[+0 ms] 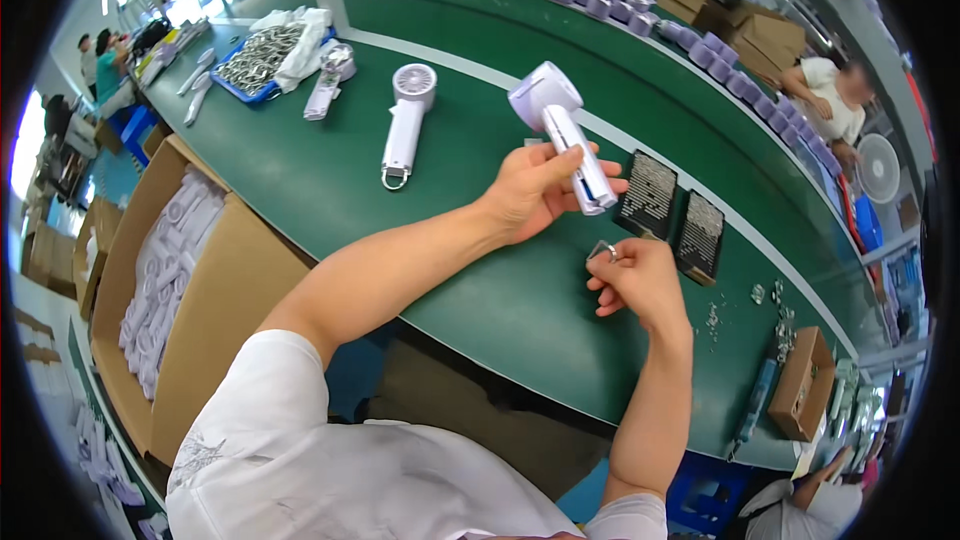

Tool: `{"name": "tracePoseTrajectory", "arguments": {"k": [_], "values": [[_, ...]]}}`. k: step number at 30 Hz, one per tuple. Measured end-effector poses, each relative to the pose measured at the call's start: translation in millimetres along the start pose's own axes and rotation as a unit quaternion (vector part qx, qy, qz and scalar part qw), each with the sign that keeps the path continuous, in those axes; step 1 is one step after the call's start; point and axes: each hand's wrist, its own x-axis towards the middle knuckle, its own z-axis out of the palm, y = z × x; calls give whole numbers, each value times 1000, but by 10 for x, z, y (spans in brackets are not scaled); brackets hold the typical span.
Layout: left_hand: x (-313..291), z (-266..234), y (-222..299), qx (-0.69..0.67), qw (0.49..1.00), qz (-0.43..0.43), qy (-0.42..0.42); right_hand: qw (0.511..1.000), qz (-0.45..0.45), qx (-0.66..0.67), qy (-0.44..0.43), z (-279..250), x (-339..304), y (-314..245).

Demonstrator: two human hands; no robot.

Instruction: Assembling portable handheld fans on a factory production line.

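Observation:
My left hand [535, 190] is closed around the handle of a pale purple handheld fan [565, 130], tilted with its round head pointing away. Below and to the right of the handle's end, my right hand [645, 280] pinches a small metal loop [601, 251] between thumb and fingers. The loop and the handle are apart. On the bench left of my left hand lies another handheld fan [405, 130], with a metal loop at the bottom of its handle. A third fan [330, 82], partly wrapped or unassembled, lies farther left.
A blue tray [262, 95] of metal loops stands at the far left. Two black screw trays [648, 192] [700, 237] lie near my right hand. A teal electric screwdriver [757, 395] and small carton [803, 385] sit right. A large carton [230, 280] of purple parts stands left.

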Motion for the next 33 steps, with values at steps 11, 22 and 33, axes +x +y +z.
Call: {"name": "tracePoseTrajectory", "arguments": {"k": [11,22,33], "values": [[-25,-14,-180,56,997,-47,-37,948,-244,36,203,-88,-45,68],[35,-9,-482,110,991,-66,-38,961,-243,11,133,24,-113,129],[-17,-78,-365,29,994,-73,-73,940,-293,-85,151,54,93,229]]}}
